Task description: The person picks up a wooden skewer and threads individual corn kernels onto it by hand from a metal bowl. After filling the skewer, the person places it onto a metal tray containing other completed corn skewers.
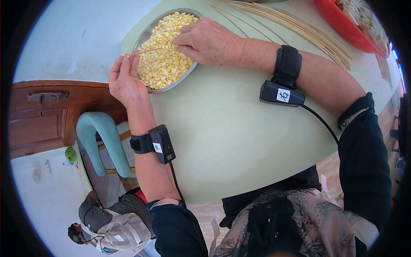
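A round metal bowl (193,67) full of loose yellow and white corn kernels (165,64) stands at the table's far left edge. My left hand (127,77) is closed at the bowl's left rim, pinching a thin wooden skewer (150,50). The skewer points right, over the corn. From the right, my right hand (207,42) reaches over the bowl with its thumb and fingers pinched together just above the kernels, close to the skewer's far end. What sits between those fingertips is too small to make out.
Many long wooden skewers (295,28) lie across the table's (239,128) far side, right of the bowl. A red basin (338,25) holding pale pieces stands at the upper right. Beyond the table's left are a teal-backed chair (100,137), a wooden door (38,115) and another person (115,222).
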Motion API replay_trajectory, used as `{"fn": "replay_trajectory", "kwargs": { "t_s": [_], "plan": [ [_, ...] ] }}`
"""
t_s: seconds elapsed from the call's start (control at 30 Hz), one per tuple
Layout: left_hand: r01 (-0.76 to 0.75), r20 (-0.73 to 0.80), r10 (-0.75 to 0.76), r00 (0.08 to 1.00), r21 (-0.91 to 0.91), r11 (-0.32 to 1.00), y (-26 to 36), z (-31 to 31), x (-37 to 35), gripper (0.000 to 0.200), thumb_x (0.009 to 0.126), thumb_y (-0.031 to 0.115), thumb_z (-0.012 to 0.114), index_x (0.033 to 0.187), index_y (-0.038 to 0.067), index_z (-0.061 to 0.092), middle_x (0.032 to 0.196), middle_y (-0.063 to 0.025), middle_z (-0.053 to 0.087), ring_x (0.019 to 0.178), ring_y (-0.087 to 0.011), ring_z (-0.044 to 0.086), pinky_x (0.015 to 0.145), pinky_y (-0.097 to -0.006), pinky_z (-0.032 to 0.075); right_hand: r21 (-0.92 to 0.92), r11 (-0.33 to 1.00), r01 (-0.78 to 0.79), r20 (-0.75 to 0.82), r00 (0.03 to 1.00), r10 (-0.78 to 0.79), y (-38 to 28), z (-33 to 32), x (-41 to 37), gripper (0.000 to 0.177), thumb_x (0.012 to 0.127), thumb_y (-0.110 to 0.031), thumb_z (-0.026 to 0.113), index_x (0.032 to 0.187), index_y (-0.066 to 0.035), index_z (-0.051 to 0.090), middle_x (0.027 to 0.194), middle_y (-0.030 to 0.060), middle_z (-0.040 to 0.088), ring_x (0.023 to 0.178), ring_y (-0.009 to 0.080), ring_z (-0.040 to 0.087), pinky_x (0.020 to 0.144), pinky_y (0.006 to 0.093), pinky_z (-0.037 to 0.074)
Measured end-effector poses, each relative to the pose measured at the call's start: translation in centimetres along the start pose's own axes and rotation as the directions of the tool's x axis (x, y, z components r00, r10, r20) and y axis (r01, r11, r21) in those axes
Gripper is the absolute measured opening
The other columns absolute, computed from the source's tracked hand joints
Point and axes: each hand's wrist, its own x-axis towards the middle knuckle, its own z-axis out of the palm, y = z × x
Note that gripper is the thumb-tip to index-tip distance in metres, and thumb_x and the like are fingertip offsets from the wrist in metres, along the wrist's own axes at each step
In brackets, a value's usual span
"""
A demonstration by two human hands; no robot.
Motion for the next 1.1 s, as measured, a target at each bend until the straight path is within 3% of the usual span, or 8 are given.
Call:
{"fn": "replay_trajectory", "kwargs": {
  "t_s": [0.23, 0.3, 0.7, 0.9, 0.97, 1.1],
  "plan": [
    [0.000, 0.004, -0.001, 1.000, 0.031, 1.000, -0.22, -0.19, 0.22, 0.016, 0.082, -0.011, 0.054, 0.097, -0.011, 0.050, 0.096, -0.0195, 0.055, 0.090, -0.0291, 0.060, 0.082, -0.0337, 0.055, 0.002, 1.000, -0.011, 0.026, 1.000, 0.011, -0.14, -0.20, 0.03, 0.026, 0.088, -0.023, 0.047, 0.098, -0.009, 0.067, 0.080, 0.0100, 0.065, 0.076, 0.0219, 0.064, 0.074, 0.0363, 0.050],
    [0.000, 0.041, -0.001, 0.999, 0.018, 1.000, -0.36, -0.25, 0.20, 0.014, 0.080, -0.011, 0.057, 0.093, -0.009, 0.052, 0.094, -0.0156, 0.055, 0.087, -0.0278, 0.062, 0.081, -0.0333, 0.056, -0.002, 1.000, -0.014, 0.031, 0.999, 0.014, -0.08, -0.23, -0.13, 0.026, 0.089, -0.023, 0.047, 0.098, -0.009, 0.067, 0.080, 0.0098, 0.065, 0.076, 0.0216, 0.064, 0.074, 0.0361, 0.050],
    [-0.004, 0.024, 0.005, 1.000, -0.016, 1.000, -0.56, -0.35, 0.33, 0.015, 0.082, -0.010, 0.056, 0.096, -0.009, 0.052, 0.097, -0.0185, 0.057, 0.089, -0.0257, 0.060, 0.080, -0.0307, 0.055, -0.022, 1.000, -0.021, 0.038, 0.999, 0.022, -0.01, -0.03, -0.08, 0.026, 0.089, -0.023, 0.047, 0.098, -0.009, 0.066, 0.079, 0.0102, 0.065, 0.076, 0.0218, 0.064, 0.075, 0.0362, 0.050],
    [0.001, 0.044, 0.001, 0.999, -0.050, 0.999, -0.55, -0.71, 0.66, 0.017, 0.079, -0.010, 0.059, 0.094, -0.008, 0.052, 0.093, -0.0162, 0.057, 0.085, -0.0265, 0.062, 0.077, -0.0318, 0.056, 0.024, 1.000, 0.008, -0.026, 1.000, -0.008, 0.11, 0.17, -0.13, 0.025, 0.088, -0.022, 0.048, 0.097, -0.008, 0.066, 0.079, 0.0110, 0.065, 0.075, 0.0225, 0.064, 0.074, 0.0361, 0.050],
    [0.001, 0.044, 0.001, 0.999, -0.048, 0.999, -0.64, -0.63, 0.48, 0.016, 0.079, -0.010, 0.059, 0.094, -0.008, 0.052, 0.093, -0.0163, 0.057, 0.085, -0.0265, 0.062, 0.077, -0.0319, 0.056, 0.057, 0.997, 0.046, -0.095, 0.995, -0.040, 0.22, 0.35, -0.42, 0.016, 0.085, -0.014, 0.056, 0.094, -0.003, 0.064, 0.072, 0.0112, 0.060, 0.066, 0.0250, 0.060, 0.066, 0.0361, 0.050],
    [0.010, 0.064, -0.006, 0.998, -0.051, 0.999, -0.65, -0.72, 0.55, 0.015, 0.080, -0.010, 0.059, 0.094, -0.008, 0.053, 0.093, -0.0165, 0.057, 0.085, -0.0265, 0.062, 0.077, -0.0321, 0.056, 0.045, 0.998, 0.047, -0.086, 0.995, -0.043, 0.22, 0.26, -0.42, 0.016, 0.085, -0.014, 0.056, 0.094, -0.003, 0.064, 0.072, 0.0110, 0.060, 0.066, 0.0245, 0.060, 0.066, 0.0360, 0.050]
  ]
}}
